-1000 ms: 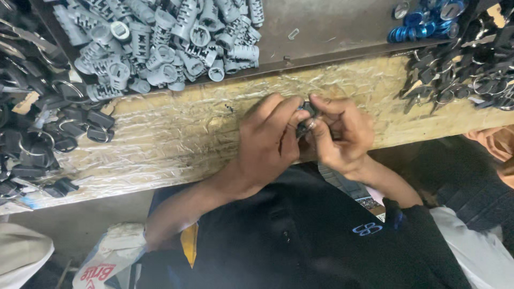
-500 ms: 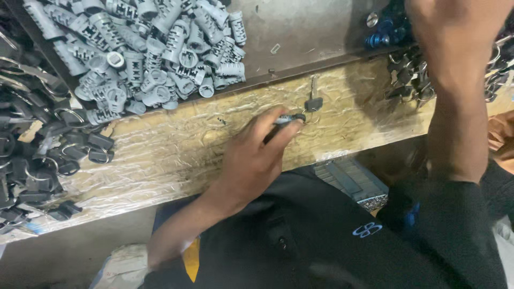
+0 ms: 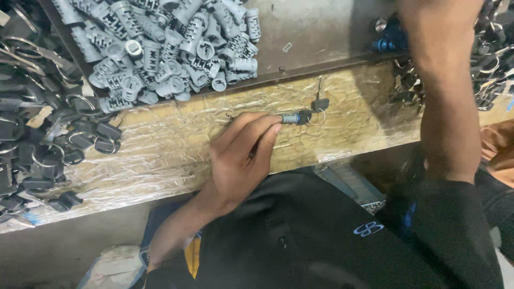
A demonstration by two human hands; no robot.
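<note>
My left hand [image 3: 241, 160] lies on the taped wooden bench [image 3: 160, 155], its fingertips pinching one end of a small grey lock cylinder [image 3: 290, 118]. A black-headed key [image 3: 306, 115] sits in the cylinder's other end. A wire ring [image 3: 317, 118] joins it to a second key [image 3: 319, 101] lying flat on the bench. My right arm reaches up past the far right of the bench. Only the base of my right hand [image 3: 439, 18] shows at the top edge, and its fingers are out of frame.
A heap of grey lock cylinders [image 3: 166, 48] fills the metal tray [image 3: 321, 32] behind the bench. Black key heads on rings [image 3: 37, 123] are piled at the left. Blue parts [image 3: 388, 40] and more ringed keys [image 3: 490, 59] lie at the top right.
Both hands were together on the cylinder and key. My right hand has let go and reached up to the top right. My left hand has lowered the cylinder onto the bench.
</note>
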